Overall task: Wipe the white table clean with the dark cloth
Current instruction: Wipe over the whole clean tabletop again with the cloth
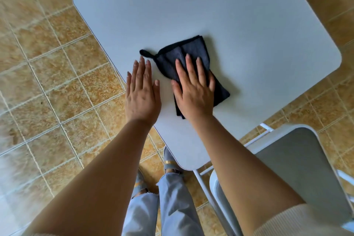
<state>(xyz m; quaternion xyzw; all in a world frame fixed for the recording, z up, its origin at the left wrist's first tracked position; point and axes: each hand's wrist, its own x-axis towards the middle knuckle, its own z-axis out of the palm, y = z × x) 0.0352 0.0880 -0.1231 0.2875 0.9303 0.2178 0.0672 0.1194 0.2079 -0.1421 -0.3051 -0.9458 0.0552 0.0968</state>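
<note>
One white table (220, 11) is filling most of the view, its rounded-corner top lying at a slant over a floor of tan tiles (47, 67). A pale folding chair (298, 168) is standing at the table's near right corner, its seat partly tucked beneath the edge, and another chair's frame is just showing at the far left corner. Below the table edge, the person's light trousers (172, 207) and grey sandals are showing against the tiles.

Both bare forearms are reaching up from the bottom of the view onto the table. The dark cloth (183, 57) is lying folded on the tabletop, near the left edge and toward the middle of its length, with a small hanging loop sticking out from its far left corner. The right hand (195, 90) is lying palm down on the cloth's near half, fingers (188, 67) stretched out straight and slightly spread, pressing flat rather than curling around the fabric; the thumb is resting along the cloth's left border. The left hand (142, 94) is lying flat on the bare table just beside the cloth, fingers extended and held close together, holding nothing. Its fingertips are ending just short of the cloth's loop, and whether they are touching it cannot be told.
</note>
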